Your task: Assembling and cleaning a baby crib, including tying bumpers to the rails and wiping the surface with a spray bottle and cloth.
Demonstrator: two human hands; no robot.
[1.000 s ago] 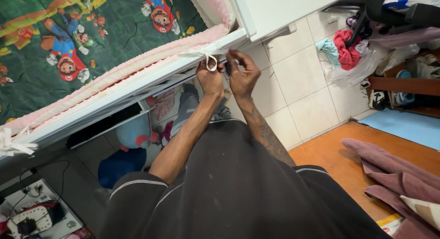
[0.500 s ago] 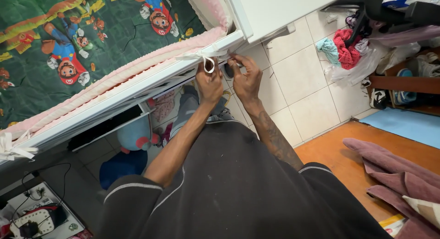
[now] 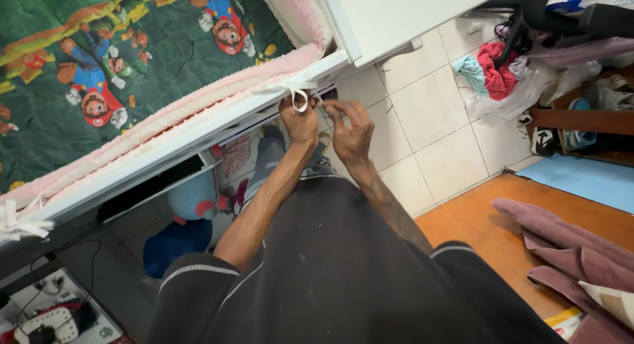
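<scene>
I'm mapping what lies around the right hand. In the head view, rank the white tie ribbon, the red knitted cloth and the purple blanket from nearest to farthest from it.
From the right hand:
1. white tie ribbon, just to its left on the crib rail, at the fingertips.
2. red knitted cloth, up and to the right, against the tiled wall.
3. purple blanket, lower right, on the orange floor.

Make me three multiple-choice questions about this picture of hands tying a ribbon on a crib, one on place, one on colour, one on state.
1. Where is the white ribbon that the hands work on?
A. on the crib rail
B. on the floor
C. on the chair

2. What colour is the padded bumper along the rail?
A. blue
B. pink
C. yellow

3. How are the left hand and right hand?
A. both resting flat
B. one in a pocket
C. both raised, fingers pinching ribbon ends

Answers: A, the ribbon loops at the white crib rail; B, the padding is pale pink; C, both hands grip at the bow.
</scene>
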